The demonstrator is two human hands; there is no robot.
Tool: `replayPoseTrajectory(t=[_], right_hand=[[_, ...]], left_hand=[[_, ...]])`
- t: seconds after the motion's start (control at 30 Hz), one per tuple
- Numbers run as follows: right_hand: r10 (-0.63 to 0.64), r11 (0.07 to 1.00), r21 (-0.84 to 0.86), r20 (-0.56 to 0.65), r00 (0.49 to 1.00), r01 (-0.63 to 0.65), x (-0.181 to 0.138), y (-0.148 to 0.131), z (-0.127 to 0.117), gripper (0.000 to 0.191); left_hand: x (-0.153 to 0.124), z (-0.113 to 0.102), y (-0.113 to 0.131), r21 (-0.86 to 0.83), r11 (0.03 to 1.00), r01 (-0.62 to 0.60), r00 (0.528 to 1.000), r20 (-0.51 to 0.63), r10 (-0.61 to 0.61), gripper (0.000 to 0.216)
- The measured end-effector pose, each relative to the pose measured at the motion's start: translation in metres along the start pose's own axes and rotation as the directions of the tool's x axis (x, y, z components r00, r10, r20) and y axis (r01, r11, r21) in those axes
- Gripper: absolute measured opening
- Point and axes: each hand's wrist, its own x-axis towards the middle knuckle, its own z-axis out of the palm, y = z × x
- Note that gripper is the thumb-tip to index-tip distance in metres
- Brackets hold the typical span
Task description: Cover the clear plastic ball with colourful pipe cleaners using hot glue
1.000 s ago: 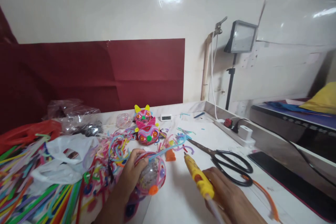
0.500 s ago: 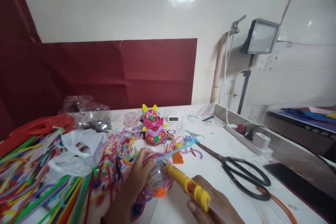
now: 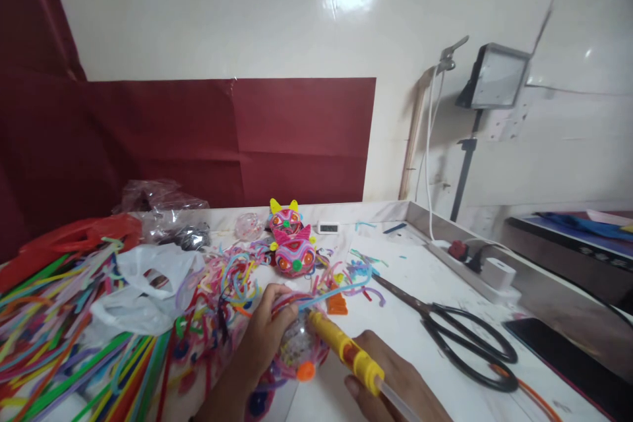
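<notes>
My left hand (image 3: 267, 326) is wrapped round a clear plastic ball (image 3: 298, 341) with pink and red pipe cleaners around it and an orange knob at its near side. A light-blue pipe cleaner (image 3: 330, 295) runs from beside my left fingers off to the right. My right hand (image 3: 390, 376) grips a yellow glue gun (image 3: 346, 351), a translucent glue stick jutting from its rear. Its tip is at the upper right of the ball; whether it touches is hard to make out. Two finished-looking pipe-cleaner animal heads (image 3: 295, 257) stand just beyond my hands.
Black-handled scissors (image 3: 459, 336) lie open at right, beside a dark phone (image 3: 564, 356). A power strip (image 3: 475, 270) runs along the right edge. Many loose pipe cleaners (image 3: 138, 376) and a white plastic bag (image 3: 148, 290) cover the left. A small digital clock (image 3: 328, 228) stands behind.
The view has shifted slightly. The glue gun has moved a little left against the ball, and the light-blue pipe cleaner's far end now curls upward.
</notes>
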Motion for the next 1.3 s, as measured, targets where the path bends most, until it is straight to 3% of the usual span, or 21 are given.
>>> replayPoseTrajectory(t=[0.33, 0.63, 0.97, 1.3], right_hand=[[-0.135, 0.990, -0.047, -0.013, 0.991, 0.134, 0.002, 0.003, 0.000, 0.008], [-0.049, 0.998, -0.042, -0.007, 0.999, 0.049, 0.000, 0.005, -0.003, 0.010], [-0.128, 0.992, -0.001, -0.080, 0.988, 0.128, -0.002, 0.006, -0.011, 0.009], [0.002, 1.000, 0.011, -0.040, 0.999, -0.002, -0.007, 0.003, -0.021, 0.022]], left_hand=[[-0.001, -0.002, 0.002, 0.013, 1.000, -0.009, 1.000, 0.007, 0.009, 0.020], [0.000, -0.003, 0.001, 0.032, 0.999, -0.011, 1.000, 0.008, 0.010, 0.021], [0.001, -0.005, 0.000, 0.054, 0.999, 0.005, 0.997, 0.073, -0.009, 0.023], [0.002, -0.006, -0.002, 0.059, 0.998, 0.019, 0.999, 0.043, -0.022, 0.025]])
